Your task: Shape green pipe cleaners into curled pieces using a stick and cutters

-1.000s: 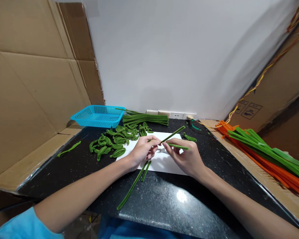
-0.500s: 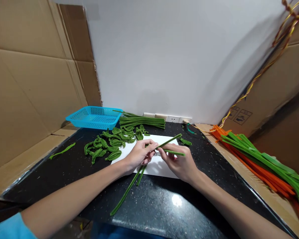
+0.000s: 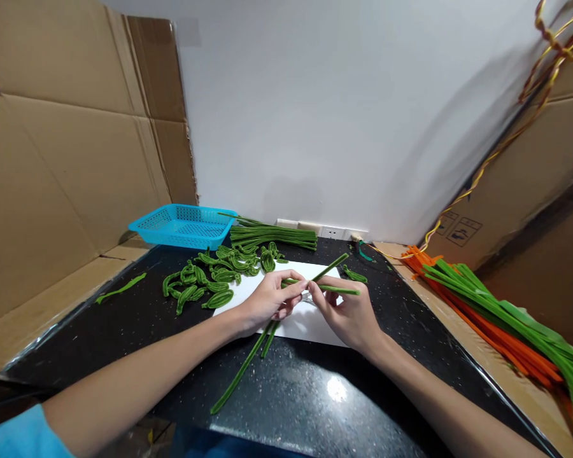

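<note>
My left hand (image 3: 267, 300) is closed, thumb and fingers pinching green pipe cleaners (image 3: 241, 374) whose long ends hang down toward the counter's front edge. One green end slants up to the right past the fingertips. Another green pipe cleaner (image 3: 339, 289) crosses it near the fingertips and runs over my right hand (image 3: 349, 313). My right thumb and finger are pinched on it, meeting the left fingertips. Between the hands shows a small silver metal piece (image 3: 306, 296), mostly hidden; I cannot tell what it is. Both hands are above a white sheet (image 3: 310, 327).
Several looped green pipe-cleaner leaf shapes (image 3: 218, 299) lie left of the sheet, one more at its right. Behind are a bundle of green stems (image 3: 274, 236) and a blue basket (image 3: 181, 240). Orange strips (image 3: 516, 353) and bright green strips (image 3: 496, 312) lie right, by cardboard.
The crossing pipe cleaner now reaches further left, over the left fingertips, and lies flatter. My right fingertips have come close against the left ones. The view has shifted slightly.
</note>
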`<action>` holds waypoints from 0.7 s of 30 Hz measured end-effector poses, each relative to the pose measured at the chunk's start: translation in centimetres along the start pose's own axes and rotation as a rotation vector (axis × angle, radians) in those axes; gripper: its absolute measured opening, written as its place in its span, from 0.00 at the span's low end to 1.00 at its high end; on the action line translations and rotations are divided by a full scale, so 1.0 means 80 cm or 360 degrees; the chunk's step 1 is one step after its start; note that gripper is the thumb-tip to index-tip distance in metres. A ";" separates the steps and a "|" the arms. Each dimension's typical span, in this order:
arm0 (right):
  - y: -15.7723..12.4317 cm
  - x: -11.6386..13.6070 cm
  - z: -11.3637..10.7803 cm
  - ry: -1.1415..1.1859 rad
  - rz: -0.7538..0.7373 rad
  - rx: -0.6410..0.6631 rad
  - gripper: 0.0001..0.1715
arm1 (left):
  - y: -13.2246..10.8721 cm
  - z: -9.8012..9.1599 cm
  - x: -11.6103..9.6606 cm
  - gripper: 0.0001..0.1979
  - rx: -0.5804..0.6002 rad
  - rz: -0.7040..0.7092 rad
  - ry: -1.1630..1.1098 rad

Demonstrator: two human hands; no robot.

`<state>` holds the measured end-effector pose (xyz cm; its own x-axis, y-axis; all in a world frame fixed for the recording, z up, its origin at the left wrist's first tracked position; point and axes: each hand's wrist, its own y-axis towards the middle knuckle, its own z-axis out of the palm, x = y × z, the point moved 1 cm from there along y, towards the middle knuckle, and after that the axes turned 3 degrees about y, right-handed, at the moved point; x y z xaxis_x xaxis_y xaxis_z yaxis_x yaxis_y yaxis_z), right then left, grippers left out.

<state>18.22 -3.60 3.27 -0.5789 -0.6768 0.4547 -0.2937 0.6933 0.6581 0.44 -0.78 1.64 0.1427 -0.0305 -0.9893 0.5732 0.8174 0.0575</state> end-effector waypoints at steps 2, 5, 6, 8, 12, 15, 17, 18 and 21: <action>-0.001 -0.002 0.001 -0.0069 -0.0042 0.0002 0.23 | 0.000 0.000 0.001 0.20 -0.0033 0.0003 0.0013; -0.003 -0.005 0.002 -0.0155 -0.0094 0.0011 0.22 | 0.000 -0.001 0.000 0.19 -0.0051 0.0002 0.0002; -0.003 -0.005 0.002 -0.0169 -0.0101 0.0015 0.22 | 0.000 0.000 0.000 0.19 -0.0050 0.0000 -0.0014; -0.003 -0.005 0.001 -0.0177 -0.0115 0.0013 0.21 | 0.000 0.001 -0.002 0.18 -0.0041 -0.0010 -0.0050; -0.003 -0.004 0.000 -0.0163 -0.0115 0.0013 0.19 | 0.000 0.002 -0.005 0.18 -0.0039 -0.0029 -0.0083; -0.003 -0.003 0.001 -0.0155 -0.0090 0.0023 0.20 | 0.000 0.003 -0.005 0.19 -0.0069 -0.0025 -0.0058; -0.002 -0.003 0.001 -0.0162 -0.0085 0.0009 0.21 | 0.001 0.002 -0.005 0.19 -0.0079 -0.0012 -0.0022; -0.002 -0.003 0.001 -0.0164 -0.0087 -0.0001 0.21 | 0.000 0.002 -0.005 0.19 -0.0080 -0.0009 -0.0005; -0.002 -0.004 0.002 -0.0155 -0.0078 -0.0007 0.21 | 0.000 0.002 -0.005 0.19 -0.0085 -0.0020 0.0025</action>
<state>18.33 -3.50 2.92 -0.6353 -0.6826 0.3611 -0.3205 0.6585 0.6809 0.52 -0.88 2.09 0.1228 -0.0325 -0.9919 0.5311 0.8464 0.0380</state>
